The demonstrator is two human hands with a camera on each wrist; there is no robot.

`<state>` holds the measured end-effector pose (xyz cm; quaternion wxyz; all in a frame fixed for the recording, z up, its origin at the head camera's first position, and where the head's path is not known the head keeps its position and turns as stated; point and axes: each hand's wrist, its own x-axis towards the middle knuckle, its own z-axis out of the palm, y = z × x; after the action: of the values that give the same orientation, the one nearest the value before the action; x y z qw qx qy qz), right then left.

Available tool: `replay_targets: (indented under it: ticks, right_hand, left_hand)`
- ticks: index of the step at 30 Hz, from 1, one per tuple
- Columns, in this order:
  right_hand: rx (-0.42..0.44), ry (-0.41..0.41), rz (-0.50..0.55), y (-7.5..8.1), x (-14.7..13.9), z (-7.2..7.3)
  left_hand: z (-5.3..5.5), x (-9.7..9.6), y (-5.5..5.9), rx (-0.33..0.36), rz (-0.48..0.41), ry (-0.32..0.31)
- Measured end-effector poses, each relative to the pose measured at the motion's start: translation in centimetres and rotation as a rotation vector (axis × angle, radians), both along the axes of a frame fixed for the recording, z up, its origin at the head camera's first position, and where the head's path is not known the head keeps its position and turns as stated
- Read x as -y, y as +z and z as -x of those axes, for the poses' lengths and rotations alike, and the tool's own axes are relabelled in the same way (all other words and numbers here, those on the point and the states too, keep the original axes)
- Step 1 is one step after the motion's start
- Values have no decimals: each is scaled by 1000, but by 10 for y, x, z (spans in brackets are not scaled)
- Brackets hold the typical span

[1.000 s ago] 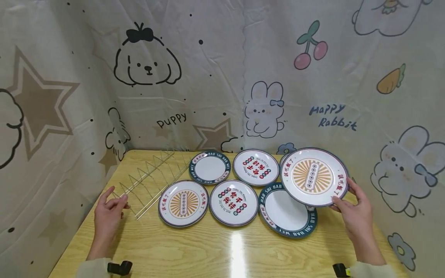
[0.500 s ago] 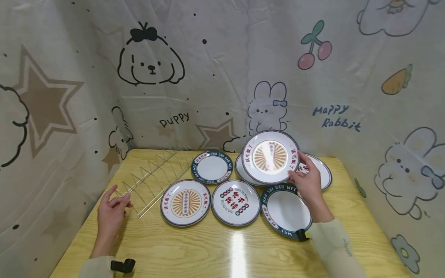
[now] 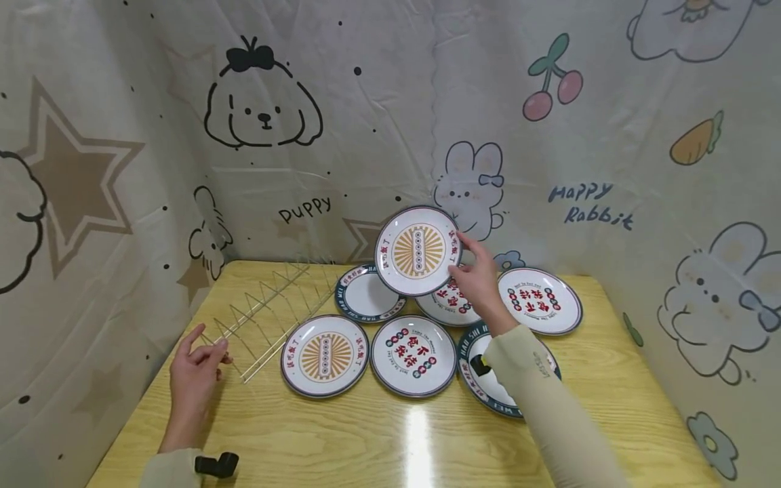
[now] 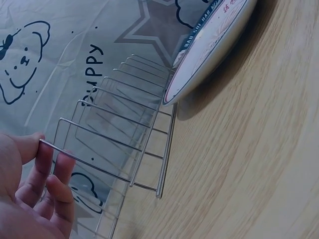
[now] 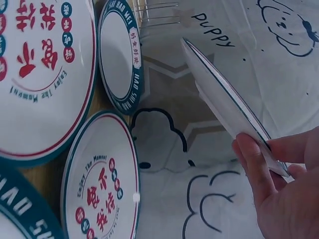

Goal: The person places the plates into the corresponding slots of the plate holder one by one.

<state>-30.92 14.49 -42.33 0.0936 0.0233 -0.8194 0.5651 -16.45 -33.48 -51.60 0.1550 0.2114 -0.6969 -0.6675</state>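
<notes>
My right hand (image 3: pixel 478 274) pinches the right rim of a white plate (image 3: pixel 418 251) with an orange sunburst print, thumb on top and fingers beneath. The plate is held in the air above the back row, partly covering a green-rimmed plate (image 3: pixel 366 295) and a plate with red characters (image 3: pixel 450 301). At the left, my left hand (image 3: pixel 196 376) pinches the near end wire of a metal wire dish rack (image 4: pixel 114 127) between thumb and fingers. The rack's slots hold no plate in the left wrist view.
In the front row lie another sunburst plate (image 3: pixel 325 356), a red-character plate (image 3: pixel 413 356) and a green-rimmed plate (image 3: pixel 488 379), partly under my right sleeve. Further right lies a red-character plate (image 3: pixel 539 301). A patterned curtain (image 3: pixel 378 102) stands behind the wooden table (image 3: pixel 342 440).
My right hand has carried the sunburst plate from the right side leftward and upward over the back row, uncovering the plate at far right. My left hand stays on the rack.
</notes>
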Motion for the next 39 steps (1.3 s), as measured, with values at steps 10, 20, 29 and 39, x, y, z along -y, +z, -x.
replay_targets:
  ticks: [10,20,29,39]
  right_hand:
    - [-67,1,-82,1,51,26]
    - [-137,21,-162,11,88,41]
    - [-196,35,-218,9,113,52]
    - [-246,61,-257,6,135,53]
  left_hand:
    - [0,-2,1,-9,-13,12]
    - [1,-1,2,6,-24,8]
    - [-1,0,1,1,-5,4]
    - [0,1,-1,3,0,2]
